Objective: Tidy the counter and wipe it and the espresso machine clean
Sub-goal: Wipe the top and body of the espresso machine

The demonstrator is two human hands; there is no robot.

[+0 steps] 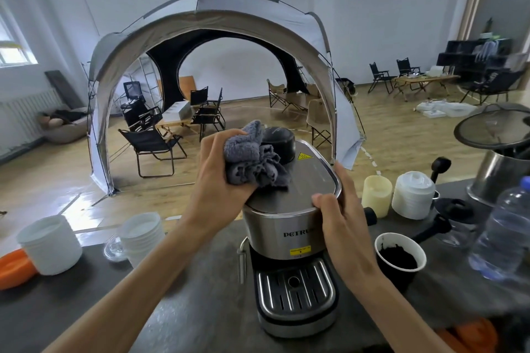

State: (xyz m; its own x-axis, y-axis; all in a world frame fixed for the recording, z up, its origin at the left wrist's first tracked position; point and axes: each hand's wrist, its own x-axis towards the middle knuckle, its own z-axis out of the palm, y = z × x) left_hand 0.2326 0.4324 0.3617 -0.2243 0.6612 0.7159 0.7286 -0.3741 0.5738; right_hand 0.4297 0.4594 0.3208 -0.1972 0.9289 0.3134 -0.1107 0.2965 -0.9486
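Note:
A steel espresso machine stands on the dark counter in front of me. My left hand is closed around a bunched grey cloth and presses it on the machine's flat top, beside the black round cap. My right hand grips the machine's top right corner, fingers wrapped over the rim. The drip tray at the machine's foot is bare.
Right of the machine stand a paper cup of coffee grounds, a cream candle, a white lidded jug, a black-lidded glass jar, a water bottle and a steel pot. At left are white tubs, stacked cups and an orange item.

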